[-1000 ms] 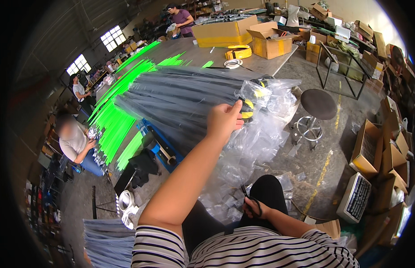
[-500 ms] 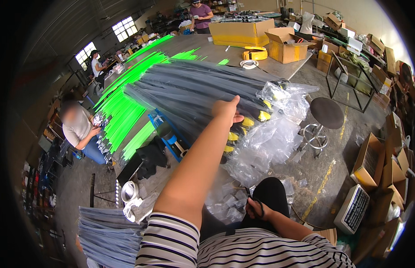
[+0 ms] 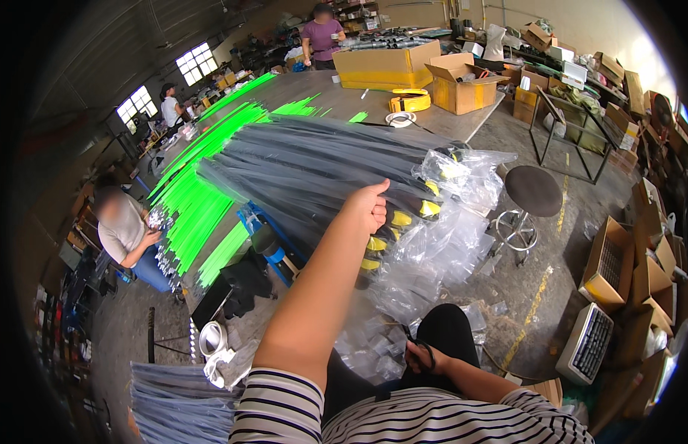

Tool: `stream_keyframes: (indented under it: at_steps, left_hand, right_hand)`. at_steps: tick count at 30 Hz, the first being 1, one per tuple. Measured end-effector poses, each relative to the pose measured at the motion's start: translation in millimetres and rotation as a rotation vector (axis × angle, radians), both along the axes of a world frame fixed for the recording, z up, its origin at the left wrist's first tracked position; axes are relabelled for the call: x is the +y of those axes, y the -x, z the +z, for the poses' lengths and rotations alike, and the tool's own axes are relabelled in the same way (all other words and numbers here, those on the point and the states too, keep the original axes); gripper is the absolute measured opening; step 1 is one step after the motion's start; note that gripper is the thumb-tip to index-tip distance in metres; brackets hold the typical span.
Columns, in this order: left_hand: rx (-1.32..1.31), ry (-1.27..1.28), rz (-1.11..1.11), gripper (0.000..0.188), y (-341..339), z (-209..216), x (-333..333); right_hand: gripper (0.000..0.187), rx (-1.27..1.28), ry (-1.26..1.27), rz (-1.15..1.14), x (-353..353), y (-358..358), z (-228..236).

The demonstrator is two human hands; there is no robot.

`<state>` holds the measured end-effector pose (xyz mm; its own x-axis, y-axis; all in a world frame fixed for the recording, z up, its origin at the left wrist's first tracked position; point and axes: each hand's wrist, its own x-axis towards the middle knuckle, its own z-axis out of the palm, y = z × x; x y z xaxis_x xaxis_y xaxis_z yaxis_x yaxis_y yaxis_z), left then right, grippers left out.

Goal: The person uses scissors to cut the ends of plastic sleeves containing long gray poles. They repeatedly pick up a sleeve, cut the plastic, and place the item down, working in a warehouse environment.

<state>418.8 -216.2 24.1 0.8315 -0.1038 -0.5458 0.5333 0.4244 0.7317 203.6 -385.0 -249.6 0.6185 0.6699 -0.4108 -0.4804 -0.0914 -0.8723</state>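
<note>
My left hand (image 3: 370, 207) reaches over a wide pile of long dark rods in clear plastic sleeves (image 3: 292, 152). Its fingers are curled in near the rods' yellow-tipped ends, closed on one sleeved rod as far as I can see; the palm side is hidden. Several yellow ends (image 3: 401, 218) show beside my knuckles. Crumpled clear plastic bags (image 3: 440, 255) hang off the pile's right end. Low by my thigh, my right hand (image 3: 418, 357) is closed around black-handled scissors (image 3: 431, 355).
Bright green rods (image 3: 203, 200) lie left of the pile on the grey table (image 3: 296, 89). Cardboard boxes (image 3: 462, 92) and yellow tape (image 3: 409, 101) sit at the back. A round stool (image 3: 532, 189) stands right. More sleeved rods (image 3: 182, 399) lie lower left. One person (image 3: 129, 229) sits at left; others are farther off.
My left hand has gone from partly spread fingers to curled fingers over the sleeved rods. The view has shifted slightly. My right hand keeps the scissors by my thigh.
</note>
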Motion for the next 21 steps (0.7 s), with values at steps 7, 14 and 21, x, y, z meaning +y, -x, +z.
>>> stream_keyframes:
  at_steps: [7,14,21]
  left_hand:
    - [-0.346,0.176,0.007,0.016,20,16,-7]
    - [-0.725,0.430,-0.136,0.005,56,55,-39]
    - [-1.122,0.252,-0.113,0.011,124,110,-17]
  right_hand:
    - [0.057,-0.002,0.006,-0.003,2,2,-3]
    - [0.055,-0.109,0.150,0.022,0,9,9]
    - [0.050,-0.409,-0.056,0.152,-9,36,98]
